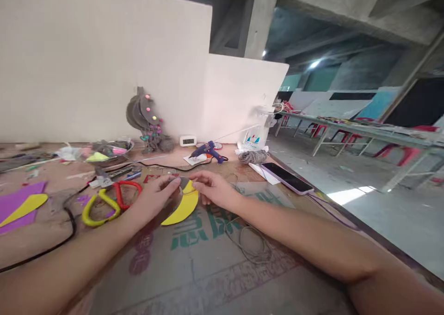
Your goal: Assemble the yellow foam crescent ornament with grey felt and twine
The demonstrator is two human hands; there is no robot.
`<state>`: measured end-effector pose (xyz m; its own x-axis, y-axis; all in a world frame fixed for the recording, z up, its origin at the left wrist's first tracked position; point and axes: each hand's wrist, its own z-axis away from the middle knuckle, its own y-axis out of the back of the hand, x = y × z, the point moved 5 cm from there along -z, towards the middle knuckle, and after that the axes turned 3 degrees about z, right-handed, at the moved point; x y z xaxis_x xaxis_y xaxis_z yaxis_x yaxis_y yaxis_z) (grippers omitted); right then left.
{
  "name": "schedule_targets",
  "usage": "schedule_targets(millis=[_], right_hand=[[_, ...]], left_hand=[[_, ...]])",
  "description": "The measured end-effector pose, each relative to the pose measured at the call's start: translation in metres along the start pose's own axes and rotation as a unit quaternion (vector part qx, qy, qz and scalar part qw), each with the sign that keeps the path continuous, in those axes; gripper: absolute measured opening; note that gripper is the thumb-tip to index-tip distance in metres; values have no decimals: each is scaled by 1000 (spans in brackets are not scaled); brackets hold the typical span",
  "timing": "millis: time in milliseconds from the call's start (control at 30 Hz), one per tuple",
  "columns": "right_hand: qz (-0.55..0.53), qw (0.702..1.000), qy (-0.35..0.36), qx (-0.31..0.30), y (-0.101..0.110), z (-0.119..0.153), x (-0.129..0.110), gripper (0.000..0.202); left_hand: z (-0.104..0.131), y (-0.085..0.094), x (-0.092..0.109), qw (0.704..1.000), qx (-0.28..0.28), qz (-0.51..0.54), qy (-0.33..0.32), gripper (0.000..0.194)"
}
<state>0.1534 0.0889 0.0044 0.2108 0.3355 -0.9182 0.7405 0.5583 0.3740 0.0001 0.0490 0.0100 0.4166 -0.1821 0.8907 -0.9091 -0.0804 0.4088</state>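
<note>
The left hand (161,194) and right hand (212,188) each pinch in a fingertip grip the upper end of a flat yellow crescent-shaped piece (183,209), over printed brown cardboard (159,278) stretching between the forearms. A black-screened smartphone (287,177) lies near the pinkish-brown worktop's (21,248) right edge; an off-white upright panel (86,65) bounds the far side, grey floor (308,167) beyond.

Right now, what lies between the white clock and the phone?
In the head view, between the white clock and the phone lie mainly a blue glue gun, a bundle of grey yarn and, beside the phone, white paper.
</note>
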Motion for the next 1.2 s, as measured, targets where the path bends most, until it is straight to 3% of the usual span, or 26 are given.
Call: schedule_targets(millis=[167, 533, 667, 833, 1033, 1200], right_hand=[[98, 993, 25, 60, 9, 0, -6, 32], [276, 952, 86, 105, 20, 3, -20, 31], [297, 934, 91, 177, 53, -9, -17, 27], [318, 914, 62, 243, 103, -26, 9, 28], [366, 908, 30, 200, 120, -47, 20, 55], [388, 907, -35, 159, 119, -81, 24, 58]], left_hand=[[-3, 0, 0, 1000, 6, 0, -11, 34], [-2, 4, -2, 999, 34, -14, -6, 34], [-2, 3, -1, 999, 30, -30, -16, 35], [0, 4, 3, 999, 28, -20, 7, 35], [1, 3, 6, 999, 28, -6, 16, 33], [-1, 2, 4, 1000, 21, 1, 20, 34]])
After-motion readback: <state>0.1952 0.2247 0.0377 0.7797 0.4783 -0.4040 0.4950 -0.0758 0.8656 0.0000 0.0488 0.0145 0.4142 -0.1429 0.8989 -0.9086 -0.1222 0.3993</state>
